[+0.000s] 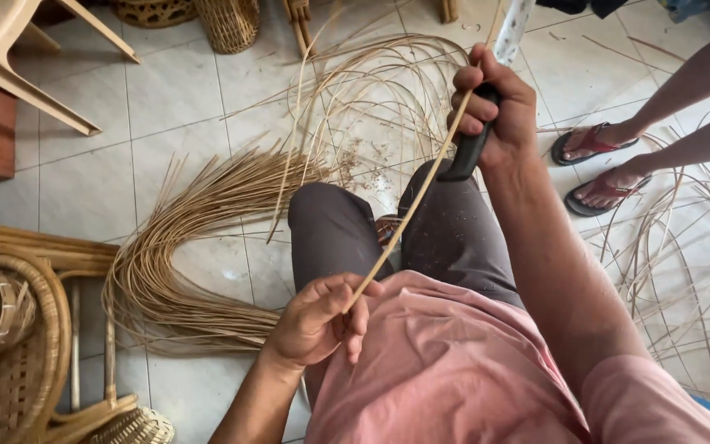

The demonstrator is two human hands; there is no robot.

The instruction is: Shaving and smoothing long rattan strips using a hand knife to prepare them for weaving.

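From the head camera I look down on grey trousers and a pink shirt, seated above a pale tiled floor. A thin, flat, straw-coloured cane strip runs taut on a slant between my two hands. My left hand, low and close to my belly, is curled nearly closed, pinching the strip's lower end between thumb and fingers. My right hand, raised and further out, is wrapped tight around the black handle of a knife, with the strip passing under its thumb against the tool. A curved bundle of smooth, pale cane lies on the tiles to my left, with loose strands scattered right. Woven wicker furniture sits at lower left. Another person's sandalled feet stand near my right hand.
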